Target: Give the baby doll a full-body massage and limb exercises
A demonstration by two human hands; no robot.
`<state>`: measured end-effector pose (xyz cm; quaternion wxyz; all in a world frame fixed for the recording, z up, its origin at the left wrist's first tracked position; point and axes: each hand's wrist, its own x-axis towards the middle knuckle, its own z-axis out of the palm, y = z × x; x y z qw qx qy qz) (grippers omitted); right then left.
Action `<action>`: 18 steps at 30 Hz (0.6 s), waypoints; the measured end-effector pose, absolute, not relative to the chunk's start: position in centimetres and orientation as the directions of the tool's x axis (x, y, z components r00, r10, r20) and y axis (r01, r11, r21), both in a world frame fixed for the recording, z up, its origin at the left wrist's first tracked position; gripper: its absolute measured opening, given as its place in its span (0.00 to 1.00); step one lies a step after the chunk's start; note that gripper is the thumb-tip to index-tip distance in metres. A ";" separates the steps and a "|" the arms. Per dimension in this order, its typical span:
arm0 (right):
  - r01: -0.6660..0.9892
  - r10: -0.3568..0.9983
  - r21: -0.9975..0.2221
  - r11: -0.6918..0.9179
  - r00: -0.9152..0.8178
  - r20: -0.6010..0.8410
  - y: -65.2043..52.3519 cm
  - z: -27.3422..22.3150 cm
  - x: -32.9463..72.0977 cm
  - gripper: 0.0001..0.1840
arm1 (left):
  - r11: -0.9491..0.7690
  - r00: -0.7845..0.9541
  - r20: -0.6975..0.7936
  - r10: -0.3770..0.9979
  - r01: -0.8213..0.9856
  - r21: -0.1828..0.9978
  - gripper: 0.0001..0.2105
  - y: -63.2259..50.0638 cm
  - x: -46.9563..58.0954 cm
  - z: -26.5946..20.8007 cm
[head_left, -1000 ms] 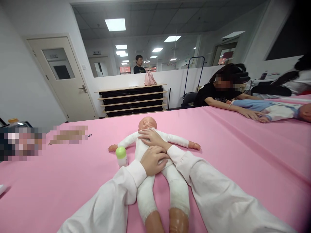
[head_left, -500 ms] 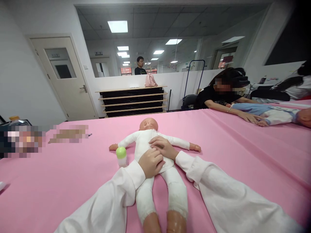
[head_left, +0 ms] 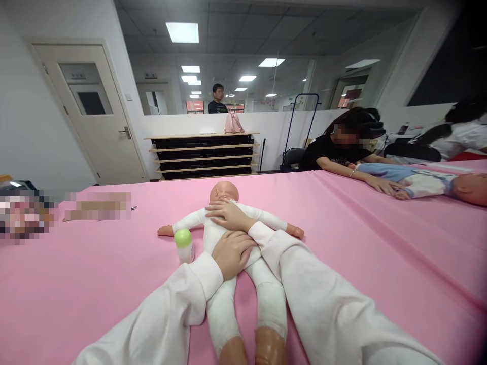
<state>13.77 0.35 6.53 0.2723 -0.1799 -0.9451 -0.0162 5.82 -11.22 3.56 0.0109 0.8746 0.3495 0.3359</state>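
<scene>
A baby doll (head_left: 220, 294) with a white cloth body and plastic head, hands and lower legs lies on its back on the pink-covered table (head_left: 125, 284). Its head points away from me and its arms are spread. My right hand (head_left: 230, 214) lies across the doll's upper chest, fingers stretched out toward the left. Lower down, my left hand (head_left: 233, 252) rests flat on the belly with fingers extended to the right. Neither hand grips anything. Beside the doll's right side stands a small bottle (head_left: 184, 247) with a light green cap.
At the right, a person in black (head_left: 335, 147) leans over another doll (head_left: 411, 178) in blue and white. Blurred items (head_left: 23, 213) lie at the left edge. Beyond the table are a slatted shelf (head_left: 205, 152) with a pink backpack (head_left: 233, 123) and a door (head_left: 91, 111).
My right hand has slid up and leftward from the doll's belly to its upper chest. My left hand stays on the belly, its fingers now flatter. The view has shifted slightly.
</scene>
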 end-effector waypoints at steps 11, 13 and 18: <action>0.253 0.596 -0.541 0.802 -0.290 0.749 -3.5 2.9 19.1 0.05 | -0.525 0.149 0.772 0.617 0.809 0.264 0.04 -11.2 5.5 2.6; 0.184 0.575 -0.556 0.810 -0.434 0.694 -4.4 3.4 19.7 0.07 | -0.679 0.311 0.778 0.546 0.708 0.195 0.06 -11.2 5.6 2.8; 0.117 0.280 -0.376 0.919 -0.865 0.416 -3.8 6.3 19.2 0.13 | -0.879 0.609 0.684 0.403 0.465 0.104 0.11 -11.1 5.6 3.0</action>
